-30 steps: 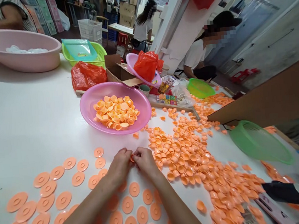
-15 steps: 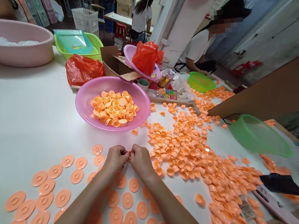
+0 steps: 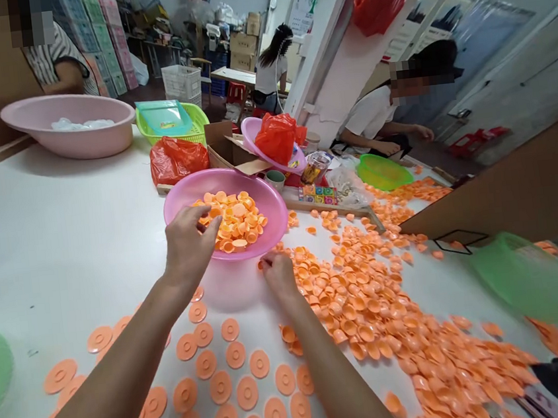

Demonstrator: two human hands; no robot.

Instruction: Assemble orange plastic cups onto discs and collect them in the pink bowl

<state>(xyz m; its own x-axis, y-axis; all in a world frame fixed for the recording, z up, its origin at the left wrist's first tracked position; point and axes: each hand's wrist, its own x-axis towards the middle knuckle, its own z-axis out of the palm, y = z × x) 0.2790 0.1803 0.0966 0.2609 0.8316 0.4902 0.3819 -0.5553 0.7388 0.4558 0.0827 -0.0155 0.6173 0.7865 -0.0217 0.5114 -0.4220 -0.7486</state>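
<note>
My left hand (image 3: 188,245), fingers loosely curled, over the pink bowl (image 3: 182,192) at frame centre; my right hand (image 3: 278,272) pinching caps (image 3: 368,299) on the worktop (image 3: 53,239)

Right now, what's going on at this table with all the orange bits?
A person is working at a white table. The left hand reaches over the rim of the pink bowl, which holds orange cups. The right hand rests at the edge of a loose pile of cups. Flat orange discs lie in front. Other people sit further back.
</note>
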